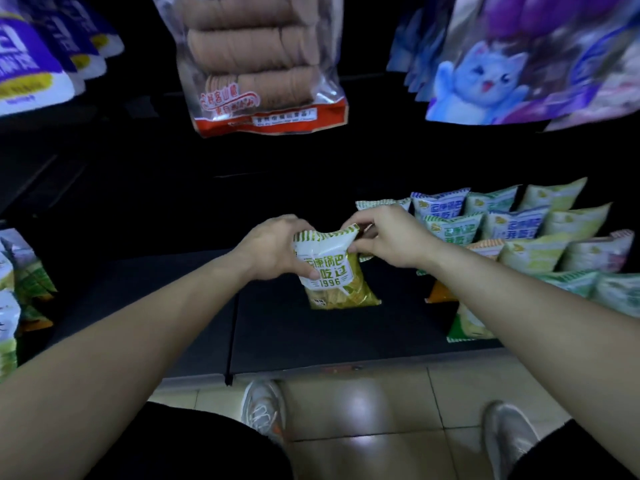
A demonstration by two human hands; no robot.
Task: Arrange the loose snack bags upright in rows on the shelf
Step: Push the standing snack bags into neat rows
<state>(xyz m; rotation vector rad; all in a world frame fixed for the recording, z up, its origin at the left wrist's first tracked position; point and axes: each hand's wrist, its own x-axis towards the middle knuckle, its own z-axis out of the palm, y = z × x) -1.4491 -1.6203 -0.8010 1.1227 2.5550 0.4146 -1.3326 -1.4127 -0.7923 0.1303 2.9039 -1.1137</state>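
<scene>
A white and yellow-green snack bag [336, 271] is held upright above the dark shelf [277, 327], near its middle. My left hand [277, 247] grips the bag's left side, thumb across its front. My right hand [388, 237] pinches the top right corner of the same bag. To the right, several similar snack bags [519, 230] stand upright in rows, in green, blue and yellow. Two more bags [467, 323] lie partly hidden under my right forearm.
A clear bag of brown biscuits [259, 64] hangs above, between purple-white bags [34, 64] at the left and cat-print bags [502, 71] at the right. More snack bags [17, 289] sit at the left edge. The tiled floor and my shoes [263, 407] are below the shelf edge.
</scene>
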